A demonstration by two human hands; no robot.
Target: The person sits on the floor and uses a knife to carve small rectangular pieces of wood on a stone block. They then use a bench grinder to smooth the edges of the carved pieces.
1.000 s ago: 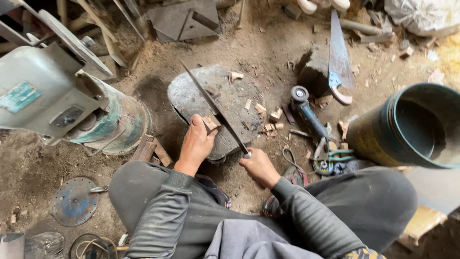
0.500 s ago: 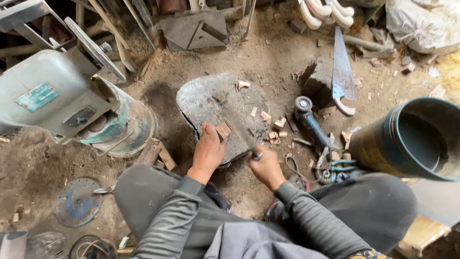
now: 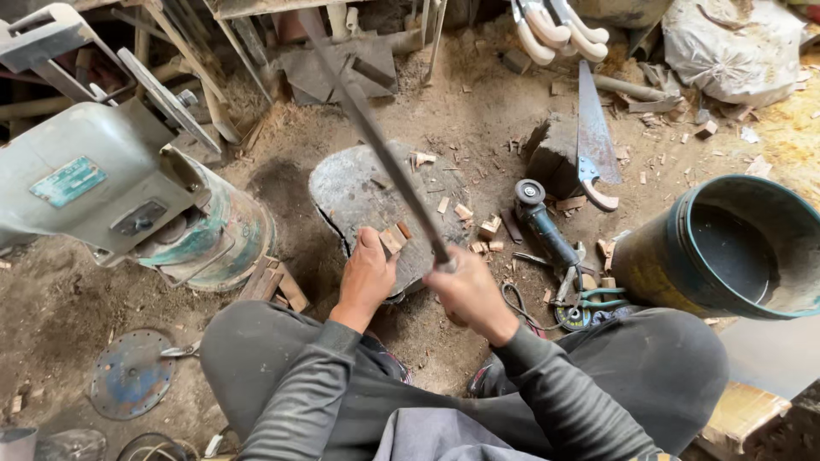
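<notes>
- We hold the long blade (image 3: pixel 376 137) in our right hand (image 3: pixel 468 292), fist clenched round its handle end, the blade raised and slanting up and away over the chopping block (image 3: pixel 359 192)
- Our left hand (image 3: pixel 367 275) grasps a small wood piece (image 3: pixel 391 242) on the block's near edge, fingers curled round it, just beside where the blade points down
- We judge the blade stiff, fairly heavy and sharp, safe to take only by the handle; the wood piece looks light, rigid, and easy to split, best pinched low at its sides
- We count one blade, one block, one piece in hand, several loose offcuts (image 3: pixel 478 229) on and beside the block
- We count one angle grinder (image 3: pixel 547 230), one handsaw (image 3: pixel 591 137), one dark bucket (image 3: pixel 735 248)
</notes>
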